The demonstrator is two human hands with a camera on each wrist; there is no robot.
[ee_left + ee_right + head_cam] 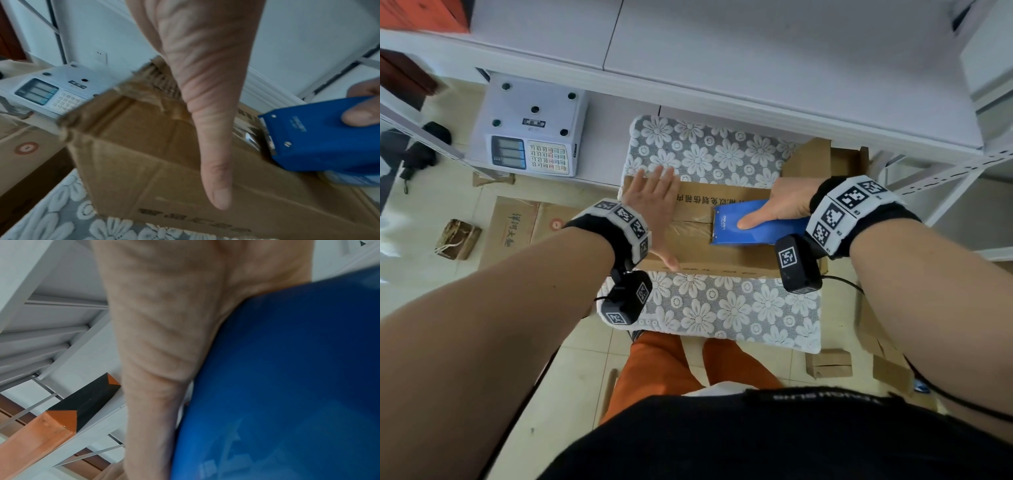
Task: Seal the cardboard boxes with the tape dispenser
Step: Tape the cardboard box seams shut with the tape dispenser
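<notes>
Cardboard box (698, 236) sits mid-tabletop (739, 308). Left hand (654, 209) at 9 o'clock: flat, fingers straight, pinning the lid. Right hand (774, 205) at 3 o'clock grips the blue tape dispenser (753, 228) on the seam. Box looks light, flaps springy; keep it pinned.

The tape dispenser (287, 378) fills the right wrist view, blurred — its blade end hidden; box print (193, 222) — unreadable.

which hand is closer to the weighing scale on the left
Left. The left hand lies flat on the cardboard box at its end nearest the weighing scale. The right hand grips the blue tape dispenser towards the box's far end, away from the scale.
</notes>
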